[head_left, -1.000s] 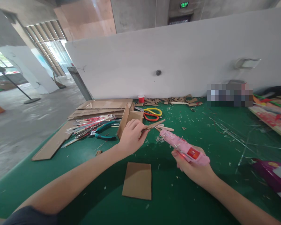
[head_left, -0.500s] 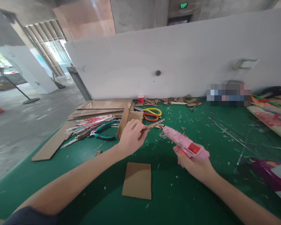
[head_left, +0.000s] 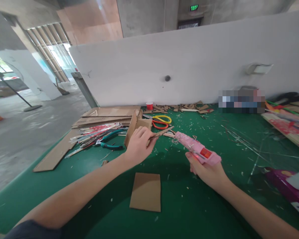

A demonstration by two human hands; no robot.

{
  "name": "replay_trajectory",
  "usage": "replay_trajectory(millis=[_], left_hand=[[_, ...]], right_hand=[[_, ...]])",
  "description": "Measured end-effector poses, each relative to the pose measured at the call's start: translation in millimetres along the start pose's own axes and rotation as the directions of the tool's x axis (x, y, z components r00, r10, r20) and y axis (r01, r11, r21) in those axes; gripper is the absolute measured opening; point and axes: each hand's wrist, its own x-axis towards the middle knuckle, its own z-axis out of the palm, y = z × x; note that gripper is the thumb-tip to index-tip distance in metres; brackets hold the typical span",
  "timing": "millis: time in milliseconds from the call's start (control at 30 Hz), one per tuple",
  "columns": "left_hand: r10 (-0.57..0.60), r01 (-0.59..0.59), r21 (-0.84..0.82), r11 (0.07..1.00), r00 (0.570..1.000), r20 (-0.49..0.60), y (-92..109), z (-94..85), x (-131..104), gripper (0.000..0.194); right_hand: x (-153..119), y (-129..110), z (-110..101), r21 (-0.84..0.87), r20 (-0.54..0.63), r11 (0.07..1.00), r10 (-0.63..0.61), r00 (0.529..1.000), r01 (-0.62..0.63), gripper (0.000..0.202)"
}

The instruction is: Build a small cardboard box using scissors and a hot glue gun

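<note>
Above the green table, my left hand [head_left: 141, 144] pinches a small piece of cardboard [head_left: 163, 131] that points to the right. My right hand [head_left: 206, 172] is wrapped round a pink glue gun [head_left: 198, 148], whose nozzle is close to the free end of that piece; whether they touch I cannot tell. A square of cardboard [head_left: 146, 192] lies flat in front of me, between my forearms. Just behind my left hand stands a folded cardboard form [head_left: 131, 128], partly hidden by the hand.
Scissors with yellow and red handles [head_left: 161, 119] lie behind my hands. Teal-handled pliers [head_left: 111, 145] and wrapped sticks [head_left: 94, 132] are left, beside stacked cardboard [head_left: 112, 111]. A red cup [head_left: 149, 106] and scraps line the white wall. A purple object [head_left: 285, 189] sits at right.
The glue gun's nozzle has moved slightly right, a little away from the cardboard piece's end. My left hand keeps its hold almost unmoved.
</note>
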Motion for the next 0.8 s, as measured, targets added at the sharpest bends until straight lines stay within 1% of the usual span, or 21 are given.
replay_trajectory(millis=[200,333,500,567,667,733,800], left_hand=[[0.009,-0.009,-0.004,1.000,1.000,-0.002,0.3,-0.1,-0.2,0.014],[-0.004,0.004,0.003,1.000,1.000,0.009,-0.3,-0.4,0.6,0.014],[-0.045,0.044,0.031,0.999,0.999,0.031,-2.0,-0.4,2.1,0.012],[-0.064,0.062,0.044,0.997,0.997,0.041,-3.1,-1.0,2.8,0.012],[-0.077,0.075,0.062,0.995,0.996,0.042,-5.1,-3.2,4.2,0.011],[-0.084,0.081,0.061,0.995,0.996,0.038,-6.7,-5.7,5.5,0.010],[-0.110,0.108,0.048,0.993,0.993,0.040,-8.1,-8.3,7.0,0.009]], right_hand=[[2.6,5.4,0.2,0.032,-0.030,0.998,0.051,0.998,-0.050,0.039],[7.1,7.4,-1.8,0.076,-0.006,0.996,0.056,0.998,-0.056,0.035],[14.1,8.7,-5.6,0.129,-0.013,0.992,-0.008,1.000,0.010,0.032],[18.3,11.5,-7.3,0.087,-0.019,0.996,-0.007,1.000,0.009,0.033],[29.3,18.1,-10.8,-0.012,-0.039,0.998,0.054,0.998,-0.055,0.034],[40.8,23.7,-14.8,-0.067,-0.066,0.992,0.101,0.993,-0.105,0.035],[55.0,30.6,-20.6,-0.120,-0.080,0.986,0.106,0.991,-0.115,0.035]])
